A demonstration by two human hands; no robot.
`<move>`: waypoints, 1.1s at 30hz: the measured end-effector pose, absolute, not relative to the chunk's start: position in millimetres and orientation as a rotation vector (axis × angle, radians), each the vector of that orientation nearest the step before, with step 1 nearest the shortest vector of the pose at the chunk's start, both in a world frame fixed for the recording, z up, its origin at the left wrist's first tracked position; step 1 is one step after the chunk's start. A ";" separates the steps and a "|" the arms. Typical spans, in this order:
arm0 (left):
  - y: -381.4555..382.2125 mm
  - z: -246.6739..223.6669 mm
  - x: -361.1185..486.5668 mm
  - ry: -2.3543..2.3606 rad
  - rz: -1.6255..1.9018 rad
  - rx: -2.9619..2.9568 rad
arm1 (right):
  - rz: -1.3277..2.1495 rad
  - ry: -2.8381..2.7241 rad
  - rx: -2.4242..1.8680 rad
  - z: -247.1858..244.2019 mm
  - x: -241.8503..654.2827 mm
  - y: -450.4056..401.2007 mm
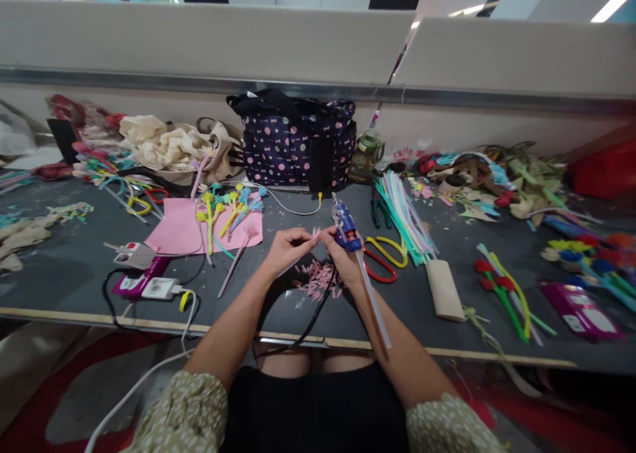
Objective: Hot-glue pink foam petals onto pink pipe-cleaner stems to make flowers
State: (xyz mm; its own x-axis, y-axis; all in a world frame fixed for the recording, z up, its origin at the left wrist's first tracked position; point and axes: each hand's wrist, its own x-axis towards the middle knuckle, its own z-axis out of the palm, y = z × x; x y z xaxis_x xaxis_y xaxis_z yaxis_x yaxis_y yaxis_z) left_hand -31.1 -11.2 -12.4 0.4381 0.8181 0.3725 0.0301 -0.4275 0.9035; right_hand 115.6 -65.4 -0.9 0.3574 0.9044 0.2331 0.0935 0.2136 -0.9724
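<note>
Together, left hand (291, 248) and right hand (338, 249) pinch a pink piece (316, 233) between closed fingers.

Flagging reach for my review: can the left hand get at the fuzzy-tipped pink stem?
Probably yes: the left hand is close to the fuzzy-tipped pink stem, with bare tabletop between them, though its fingers look busy with a small pink piece.

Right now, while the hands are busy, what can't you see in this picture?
All in the head view:
- Most of the little pink piece: fingers of the left hand and right hand cover it.
- The right palm by the blue glue gun: the back of the hand hides it.
- Inside the dotted bag: its cloth hides that.
- The rest of the red thing: cut off by the right edge.
</note>
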 end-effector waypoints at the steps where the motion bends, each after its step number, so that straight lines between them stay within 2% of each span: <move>1: -11.2 -12.0 -30.9 0.725 1.101 1.805 | 0.744 -1.068 -1.230 -0.4 115.3 -65.5; 16: -10.1 -10.6 -31.5 0.684 1.114 1.860 | 0.782 -0.977 -1.179 4.4 110.4 -65.6; 23: -6.6 -12.2 -39.0 0.758 1.188 1.681 | 0.781 -0.824 -1.109 -8.3 116.1 -59.2; 33: -6.1 -14.6 -41.3 0.732 1.160 1.401 | 0.826 -0.887 -1.103 -8.1 114.2 -61.7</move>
State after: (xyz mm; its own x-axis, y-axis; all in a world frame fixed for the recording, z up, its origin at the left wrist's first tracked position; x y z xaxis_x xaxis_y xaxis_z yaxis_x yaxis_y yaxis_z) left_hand -41.3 -6.1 -14.6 0.3248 0.9154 0.2376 -0.1792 -0.1871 0.9658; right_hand 114.2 -61.7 -8.1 0.4158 0.8920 0.1775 -0.1144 0.2449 -0.9628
